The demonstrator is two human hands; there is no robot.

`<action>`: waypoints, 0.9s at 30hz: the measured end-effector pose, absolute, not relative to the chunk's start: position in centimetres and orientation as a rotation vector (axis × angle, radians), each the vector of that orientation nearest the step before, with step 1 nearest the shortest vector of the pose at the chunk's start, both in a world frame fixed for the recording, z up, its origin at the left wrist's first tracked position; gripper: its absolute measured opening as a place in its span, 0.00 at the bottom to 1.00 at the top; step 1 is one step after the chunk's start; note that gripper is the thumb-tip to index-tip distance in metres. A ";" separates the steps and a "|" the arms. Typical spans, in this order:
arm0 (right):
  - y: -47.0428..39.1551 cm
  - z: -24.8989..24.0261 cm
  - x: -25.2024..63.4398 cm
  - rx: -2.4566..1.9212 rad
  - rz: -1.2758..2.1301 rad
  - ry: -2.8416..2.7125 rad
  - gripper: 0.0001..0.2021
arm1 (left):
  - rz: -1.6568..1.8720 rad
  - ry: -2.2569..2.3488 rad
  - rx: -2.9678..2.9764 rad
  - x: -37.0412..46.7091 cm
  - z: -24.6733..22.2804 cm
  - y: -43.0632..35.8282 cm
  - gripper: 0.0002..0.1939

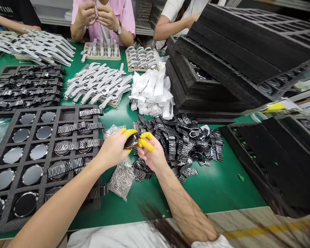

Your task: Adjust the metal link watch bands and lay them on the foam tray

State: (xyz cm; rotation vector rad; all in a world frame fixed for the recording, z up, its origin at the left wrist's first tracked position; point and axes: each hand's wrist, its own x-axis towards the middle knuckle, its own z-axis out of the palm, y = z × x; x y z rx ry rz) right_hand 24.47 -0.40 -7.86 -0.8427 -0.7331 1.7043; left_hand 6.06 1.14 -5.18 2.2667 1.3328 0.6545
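My left hand [113, 148], with yellow finger covers on, grips a round dark watch case [131, 140] by its rim. Yellow-covered fingers of my right hand [153, 153] are pinched together at the case's right edge; whatever is between them is too small to make out. Just below both hands lies a clear bag of thin metal pins [122, 179], and part of another bag [111, 131] shows behind my left hand. A heap of black metal watch bands [173, 141] spreads beyond and to the right of my right hand.
At left, a black foam tray [37, 137] holds watch cases, some with metal bands. White watches [98, 84] and white wrapped pieces [153, 89] lie farther back. Black foam trays [209, 93] are stacked high at right. Another person's hands [96, 15] work across the table.
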 end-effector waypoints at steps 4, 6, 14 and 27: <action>-0.4 -7.8 24.4 -0.841 1.704 -0.688 0.19 | 0.615 1.367 2.281 6.2 -5.1 1.0 0.31; -0.3 -7.7 24.3 -0.835 1.708 -0.669 0.18 | 0.596 1.376 2.283 6.2 -5.0 0.9 0.31; -0.2 -8.0 24.3 -0.805 1.755 -0.585 0.17 | 0.597 1.374 2.275 6.0 -5.2 1.0 0.31; -0.3 -8.4 23.8 -0.828 1.711 -0.513 0.24 | 0.457 1.375 2.207 6.8 -4.4 0.5 0.30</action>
